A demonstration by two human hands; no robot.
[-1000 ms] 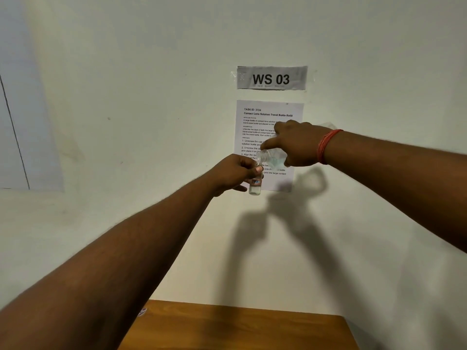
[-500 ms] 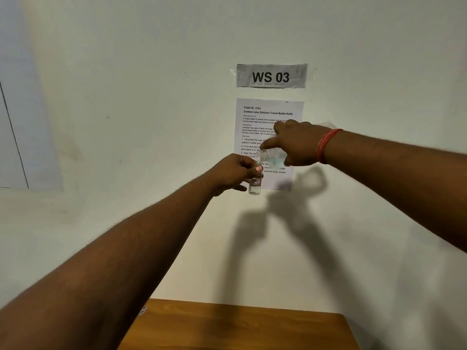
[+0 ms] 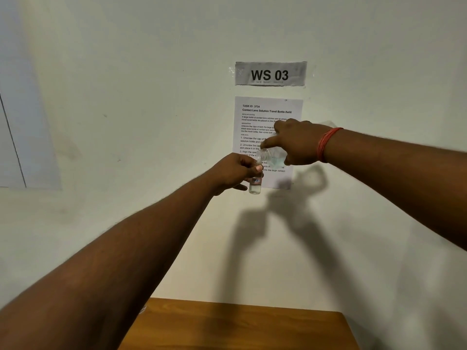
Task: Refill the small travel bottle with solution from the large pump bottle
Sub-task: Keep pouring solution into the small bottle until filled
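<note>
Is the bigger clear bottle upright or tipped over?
Tipped. The right hand holds the large bottle nearly sideways, its open threaded mouth just above the small bottle.

small bottle: clear, glossy | large bottle: clear plastic | table: wood, matt | sheet: paper

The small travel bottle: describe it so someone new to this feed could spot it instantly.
Find the white printed task sheet taped on the wall under the grey "WS 03" sign. Before its lower edge, the left hand pinches a small clear travel bottle, upright. Unlike the larger clear bottle tilted above it in the right hand, it is narrow with a reddish label.
</note>
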